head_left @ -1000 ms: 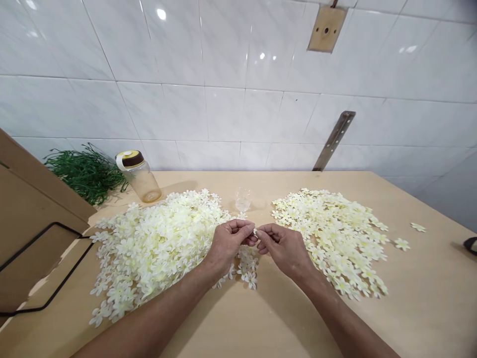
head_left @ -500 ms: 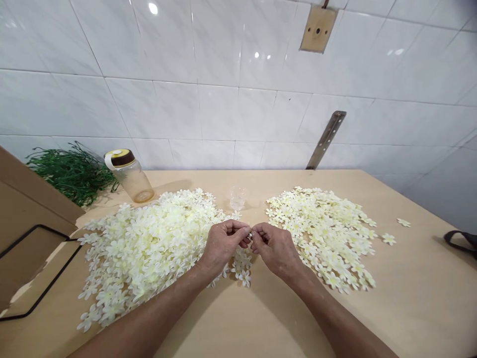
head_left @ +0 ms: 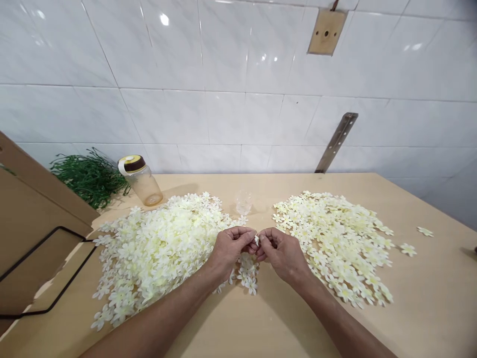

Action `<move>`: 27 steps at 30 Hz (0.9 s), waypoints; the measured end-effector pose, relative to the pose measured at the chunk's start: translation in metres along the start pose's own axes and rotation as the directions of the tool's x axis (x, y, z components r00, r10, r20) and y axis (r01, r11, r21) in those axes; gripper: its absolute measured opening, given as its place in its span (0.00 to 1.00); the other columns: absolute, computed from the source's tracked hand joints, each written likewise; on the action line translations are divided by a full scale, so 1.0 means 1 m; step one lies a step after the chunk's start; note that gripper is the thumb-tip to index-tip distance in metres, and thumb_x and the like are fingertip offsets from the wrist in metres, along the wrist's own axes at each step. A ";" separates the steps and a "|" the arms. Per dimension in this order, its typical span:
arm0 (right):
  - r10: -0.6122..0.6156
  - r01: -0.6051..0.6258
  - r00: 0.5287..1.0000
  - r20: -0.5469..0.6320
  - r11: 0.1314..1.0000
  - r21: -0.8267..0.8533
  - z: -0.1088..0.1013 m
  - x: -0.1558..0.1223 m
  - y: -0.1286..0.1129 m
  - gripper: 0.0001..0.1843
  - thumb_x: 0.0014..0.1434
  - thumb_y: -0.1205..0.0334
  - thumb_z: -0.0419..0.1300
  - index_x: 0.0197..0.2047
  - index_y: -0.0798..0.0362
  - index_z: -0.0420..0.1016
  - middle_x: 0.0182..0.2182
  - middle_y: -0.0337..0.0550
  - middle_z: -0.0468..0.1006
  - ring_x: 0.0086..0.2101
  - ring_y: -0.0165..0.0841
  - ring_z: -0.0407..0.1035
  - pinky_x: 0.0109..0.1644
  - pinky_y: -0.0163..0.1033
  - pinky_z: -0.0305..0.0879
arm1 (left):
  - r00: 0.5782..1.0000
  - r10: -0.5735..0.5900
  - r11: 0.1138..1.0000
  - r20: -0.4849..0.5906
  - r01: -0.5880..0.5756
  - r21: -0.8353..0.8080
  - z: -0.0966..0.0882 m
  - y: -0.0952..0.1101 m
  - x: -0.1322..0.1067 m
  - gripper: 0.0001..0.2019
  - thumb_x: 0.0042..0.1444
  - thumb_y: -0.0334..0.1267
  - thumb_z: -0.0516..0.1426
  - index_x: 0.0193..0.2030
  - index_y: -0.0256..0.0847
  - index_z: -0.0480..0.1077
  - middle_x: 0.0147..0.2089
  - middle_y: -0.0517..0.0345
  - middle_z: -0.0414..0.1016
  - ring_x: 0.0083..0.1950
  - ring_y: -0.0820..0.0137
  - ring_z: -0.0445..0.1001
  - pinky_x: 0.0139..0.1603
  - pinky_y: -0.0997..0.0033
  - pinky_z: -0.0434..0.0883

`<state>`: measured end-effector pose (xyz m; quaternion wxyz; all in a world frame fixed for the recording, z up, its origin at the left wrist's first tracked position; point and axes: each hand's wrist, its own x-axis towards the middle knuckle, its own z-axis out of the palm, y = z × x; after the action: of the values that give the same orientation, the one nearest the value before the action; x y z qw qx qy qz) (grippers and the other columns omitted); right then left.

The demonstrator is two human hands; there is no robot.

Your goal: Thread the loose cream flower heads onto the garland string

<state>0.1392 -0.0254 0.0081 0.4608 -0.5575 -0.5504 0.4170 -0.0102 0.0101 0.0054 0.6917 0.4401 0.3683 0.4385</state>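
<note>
My left hand [head_left: 230, 248] and my right hand [head_left: 281, 252] meet fingertip to fingertip over the wooden table [head_left: 261, 323]. Both pinch one small cream fabric flower [head_left: 256, 240] between them. Most of that flower is hidden by my fingers. A large heap of the same cream flowers [head_left: 160, 248] lies to the left, under and beside my left hand. A flatter spread of flowers [head_left: 335, 238] lies to the right of my right hand. A few loose flowers [head_left: 249, 278] sit just below my hands.
A small clear cup [head_left: 243, 202] stands behind my hands. At the back left are an amber bottle with a brown lid [head_left: 141, 180] and green artificial foliage [head_left: 89, 176]. A cardboard box [head_left: 33, 219] with a black strap fills the left edge. Two stray flowers [head_left: 409, 248] lie far right.
My hands stay pinched together on the flower, the fingers shifting only slightly. The camera view swung left and then back right.
</note>
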 end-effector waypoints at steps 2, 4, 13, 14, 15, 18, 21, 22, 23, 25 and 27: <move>0.009 -0.010 1.000 0.009 0.999 0.049 -0.001 0.000 -0.002 0.15 0.61 0.50 0.57 0.33 0.53 0.74 0.25 0.42 0.79 0.26 0.34 0.77 0.32 0.39 0.77 | 1.000 0.007 1.000 0.011 -0.007 -0.003 0.000 0.000 0.000 0.13 0.49 0.44 0.66 0.33 0.34 0.77 0.26 0.55 0.75 0.27 0.74 0.71 0.32 0.74 0.70; 0.026 -0.029 0.999 0.033 0.997 0.078 -0.002 0.000 -0.005 0.16 0.59 0.48 0.59 0.34 0.54 0.75 0.26 0.43 0.80 0.27 0.34 0.76 0.33 0.40 0.77 | 1.000 0.016 1.000 0.005 -0.016 0.008 0.001 0.000 -0.001 0.13 0.50 0.44 0.65 0.33 0.34 0.77 0.26 0.55 0.75 0.27 0.74 0.71 0.31 0.74 0.70; -0.029 0.029 1.000 -0.003 0.996 -0.080 -0.005 0.000 -0.001 0.13 0.60 0.51 0.59 0.35 0.51 0.78 0.25 0.42 0.80 0.26 0.36 0.76 0.32 0.39 0.76 | 0.996 0.064 0.990 -0.060 -0.056 0.126 0.003 -0.002 -0.003 0.11 0.50 0.42 0.65 0.34 0.34 0.77 0.27 0.55 0.77 0.28 0.71 0.74 0.32 0.72 0.72; -0.061 0.060 0.998 -0.004 0.991 -0.119 -0.006 -0.001 0.000 0.12 0.60 0.52 0.58 0.36 0.51 0.78 0.25 0.42 0.80 0.26 0.35 0.76 0.31 0.39 0.76 | 0.996 0.069 0.990 -0.060 -0.061 0.128 0.004 -0.002 -0.003 0.11 0.51 0.42 0.65 0.34 0.34 0.77 0.27 0.55 0.77 0.28 0.71 0.74 0.32 0.73 0.72; -0.092 0.090 0.996 -0.003 0.983 -0.160 -0.006 -0.002 0.000 0.12 0.61 0.53 0.57 0.36 0.51 0.78 0.25 0.42 0.80 0.26 0.35 0.76 0.31 0.38 0.75 | 0.996 0.074 0.989 -0.058 -0.066 0.130 0.004 -0.002 -0.003 0.11 0.51 0.41 0.64 0.34 0.34 0.77 0.27 0.55 0.77 0.28 0.71 0.74 0.32 0.73 0.72; -0.164 0.157 0.986 -0.002 0.950 -0.269 -0.005 -0.004 -0.002 0.11 0.62 0.58 0.55 0.35 0.50 0.78 0.25 0.42 0.80 0.26 0.34 0.75 0.30 0.37 0.74 | 0.996 0.072 0.988 -0.059 -0.063 0.142 0.004 -0.001 -0.004 0.10 0.51 0.41 0.64 0.34 0.34 0.77 0.26 0.55 0.77 0.28 0.72 0.73 0.31 0.74 0.72; -0.187 0.169 0.982 -0.023 0.930 -0.326 -0.003 -0.005 -0.002 0.11 0.61 0.60 0.55 0.35 0.50 0.78 0.25 0.41 0.80 0.25 0.33 0.75 0.29 0.35 0.72 | 0.996 0.055 0.987 -0.071 -0.044 0.154 0.005 -0.001 -0.004 0.10 0.51 0.41 0.64 0.33 0.33 0.77 0.25 0.56 0.76 0.27 0.72 0.73 0.31 0.74 0.71; -0.186 0.166 0.982 -0.029 0.928 -0.334 -0.002 -0.005 -0.002 0.11 0.61 0.60 0.54 0.35 0.50 0.78 0.25 0.41 0.80 0.25 0.33 0.75 0.29 0.35 0.72 | 0.996 0.050 0.988 -0.075 -0.038 0.152 0.005 -0.001 -0.003 0.10 0.51 0.40 0.64 0.33 0.33 0.77 0.25 0.56 0.76 0.26 0.72 0.73 0.31 0.74 0.71; -0.184 0.162 0.982 -0.036 0.928 -0.335 -0.002 -0.004 -0.001 0.11 0.61 0.60 0.54 0.34 0.50 0.78 0.25 0.41 0.80 0.25 0.33 0.75 0.29 0.35 0.72 | 0.996 0.045 0.989 -0.077 -0.033 0.144 0.005 -0.001 -0.003 0.10 0.50 0.40 0.64 0.34 0.33 0.77 0.25 0.56 0.76 0.26 0.72 0.73 0.31 0.74 0.72; -0.175 0.150 0.983 -0.050 0.936 -0.317 -0.001 -0.004 0.001 0.11 0.61 0.60 0.55 0.35 0.50 0.78 0.25 0.41 0.80 0.25 0.33 0.75 0.29 0.35 0.73 | 0.996 0.036 0.993 -0.078 -0.027 0.118 0.006 -0.001 -0.003 0.11 0.50 0.40 0.65 0.34 0.33 0.77 0.25 0.56 0.76 0.26 0.72 0.73 0.31 0.74 0.72; -0.154 0.134 0.987 -0.054 0.954 -0.269 -0.001 -0.003 0.002 0.10 0.61 0.60 0.55 0.35 0.50 0.78 0.26 0.41 0.81 0.26 0.34 0.76 0.29 0.35 0.74 | 0.997 0.029 0.995 -0.076 -0.022 0.095 0.006 -0.001 -0.003 0.11 0.50 0.40 0.65 0.34 0.33 0.77 0.26 0.56 0.76 0.27 0.72 0.73 0.31 0.74 0.72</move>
<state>0.1402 -0.0284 0.0059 0.4314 -0.5877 -0.6227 0.2840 -0.0055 0.0057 0.0072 0.6498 0.4596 0.4092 0.4462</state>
